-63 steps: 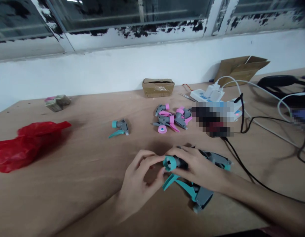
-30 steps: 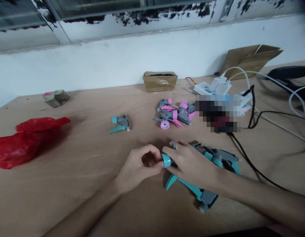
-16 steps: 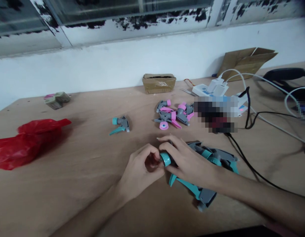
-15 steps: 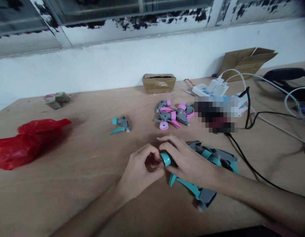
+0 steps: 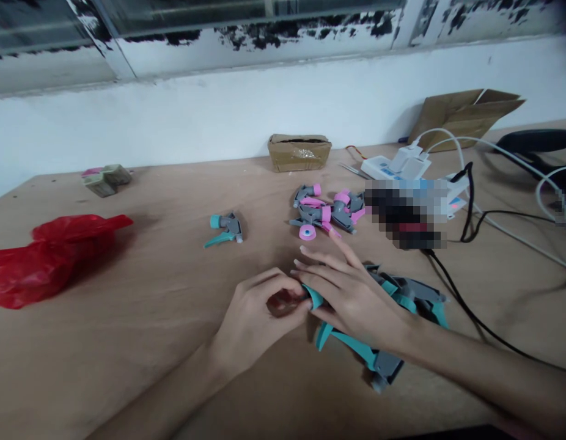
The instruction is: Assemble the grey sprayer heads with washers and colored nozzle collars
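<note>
My left hand is curled, its thumb and fingertips pinched together at the mouth of a teal cap. What they pinch is hidden. The cap belongs to a trigger sprayer head, mostly covered by my right hand, which closes over it with the index finger raised. Just under and behind my right wrist lies a pile of grey and teal trigger sprayer heads. A single teal one lies apart to the left. Beyond my hands is a cluster of grey and pink sprayer heads.
A red plastic bag lies at the left. Against the wall stand a small open cardboard box and a larger carton. To the right are a white power strip with plugs, and black and white cables.
The fingers of my right hand have spread and reach further over the sprayer head, covering more of its teal cap. My left hand keeps its pinch. The view has shifted slightly.
</note>
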{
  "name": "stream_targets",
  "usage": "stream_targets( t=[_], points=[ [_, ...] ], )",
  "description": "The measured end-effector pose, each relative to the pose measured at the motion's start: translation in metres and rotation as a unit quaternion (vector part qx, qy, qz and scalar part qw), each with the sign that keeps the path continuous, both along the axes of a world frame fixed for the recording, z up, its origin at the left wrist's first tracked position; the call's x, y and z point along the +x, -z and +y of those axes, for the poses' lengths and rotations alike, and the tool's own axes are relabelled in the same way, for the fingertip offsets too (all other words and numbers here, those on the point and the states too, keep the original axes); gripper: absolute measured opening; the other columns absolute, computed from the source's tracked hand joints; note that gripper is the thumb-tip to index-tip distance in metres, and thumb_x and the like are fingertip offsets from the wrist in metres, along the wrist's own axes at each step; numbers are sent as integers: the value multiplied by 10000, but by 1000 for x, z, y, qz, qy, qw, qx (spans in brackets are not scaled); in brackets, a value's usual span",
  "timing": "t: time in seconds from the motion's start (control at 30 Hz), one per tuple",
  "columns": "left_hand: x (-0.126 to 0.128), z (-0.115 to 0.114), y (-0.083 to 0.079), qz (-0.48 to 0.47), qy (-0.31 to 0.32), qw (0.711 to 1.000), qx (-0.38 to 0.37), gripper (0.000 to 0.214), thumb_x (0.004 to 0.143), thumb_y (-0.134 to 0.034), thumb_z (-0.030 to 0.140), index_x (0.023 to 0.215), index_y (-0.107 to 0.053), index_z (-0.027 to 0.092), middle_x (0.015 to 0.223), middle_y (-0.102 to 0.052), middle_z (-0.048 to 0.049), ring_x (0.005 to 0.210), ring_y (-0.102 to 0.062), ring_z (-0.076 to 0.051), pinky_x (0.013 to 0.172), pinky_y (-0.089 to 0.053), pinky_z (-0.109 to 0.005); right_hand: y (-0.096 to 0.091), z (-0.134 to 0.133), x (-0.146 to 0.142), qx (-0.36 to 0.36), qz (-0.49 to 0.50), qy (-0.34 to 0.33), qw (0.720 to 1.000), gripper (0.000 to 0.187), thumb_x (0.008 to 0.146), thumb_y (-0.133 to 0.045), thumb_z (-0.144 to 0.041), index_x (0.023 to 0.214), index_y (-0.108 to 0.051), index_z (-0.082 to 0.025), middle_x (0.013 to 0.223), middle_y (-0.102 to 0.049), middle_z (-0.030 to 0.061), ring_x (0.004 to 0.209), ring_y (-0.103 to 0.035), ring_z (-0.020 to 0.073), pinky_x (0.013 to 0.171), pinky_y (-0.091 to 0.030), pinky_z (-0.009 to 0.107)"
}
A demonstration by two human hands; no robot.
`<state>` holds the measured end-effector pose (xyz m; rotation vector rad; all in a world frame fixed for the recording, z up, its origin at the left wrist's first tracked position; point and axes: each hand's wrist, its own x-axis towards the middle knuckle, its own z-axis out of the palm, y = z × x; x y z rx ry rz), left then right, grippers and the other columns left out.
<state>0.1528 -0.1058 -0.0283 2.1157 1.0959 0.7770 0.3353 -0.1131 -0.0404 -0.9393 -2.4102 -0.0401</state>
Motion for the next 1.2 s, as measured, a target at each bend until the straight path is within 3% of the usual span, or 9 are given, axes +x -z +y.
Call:
stream_targets(
  t=[0.1,0.27,0.37,0.47,0.57,0.77,0.9,1.03,1.2],
  points=[
    [3,-4,0,32,-26,999,28,49,717,-597,131,718,-588,179,718,-592,18,611,-545,-101,570,-448,-206,0,1,0,1,-8,-11,1000,322,816,-530,-174,1122,-560,-75,1191,-600,145,1247,-423,271,1102,-174,579],
    [7,-8,2,84,-55,992,82,80,710,-571,103,683,-563,178,695,-573,18,640,-542,-120,604,-447,-239,1,3,1,-36,-12,-39,999,349,818,-515,-129,1160,-523,-62,1223,-573,163,1272,-399,252,1062,-351,467],
    [4,-10,2,37,-31,993,105,65,777,-544,122,771,-578,176,779,-577,-4,699,-556,-119,655,-470,-242,0,3,3,-95,57,-37,993,335,819,-559,-179,1145,-506,-122,1237,-565,141,1257,-425,231,1020,-406,444],
    [1,-11,1,-17,4,992,128,140,804,-554,134,928,-583,189,910,-562,-31,793,-566,-126,713,-493,-253,-4,3,5,-170,156,-1,973,265,778,-644,-253,1001,-514,-191,1226,-577,113,1190,-503,223,932,-479,404],
    [-2,-11,-2,-23,19,987,156,194,771,-605,150,954,-579,212,971,-540,-41,856,-561,-149,738,-506,-279,-8,4,6,-209,183,-3,961,256,727,-700,-236,914,-528,-208,1228,-580,95,1178,-515,229,929,-471,401],
    [-6,-7,-1,7,30,976,215,235,762,-640,183,984,-577,224,975,-515,-33,777,-563,-117,693,-519,-253,-10,7,8,-199,160,-37,966,277,729,-693,-214,991,-603,-209,1288,-526,86,1211,-475,219,988,-413,416],
    [-9,-6,3,33,39,971,232,252,775,-624,206,1020,-575,236,994,-503,-39,698,-551,-98,633,-531,-249,-8,8,9,-194,153,-47,968,296,739,-685,-256,1026,-623,-219,1200,-574,74,1121,-535,213,927,-458,397],
    [-11,-4,4,42,51,965,253,281,775,-612,208,1053,-582,242,999,-493,-43,763,-550,-120,664,-537,-267,-9,8,8,-226,170,-58,957,308,761,-669,-255,1060,-616,-206,991,-646,45,923,-603,165,792,-504,315],
    [-9,-4,4,63,51,967,241,296,805,-581,225,1099,-568,248,998,-490,-48,760,-531,-124,667,-525,-280,-10,7,7,-250,196,-21,948,304,737,-685,-216,1032,-612,-209,955,-664,16,879,-617,148,782,-494,294]
  ],
)
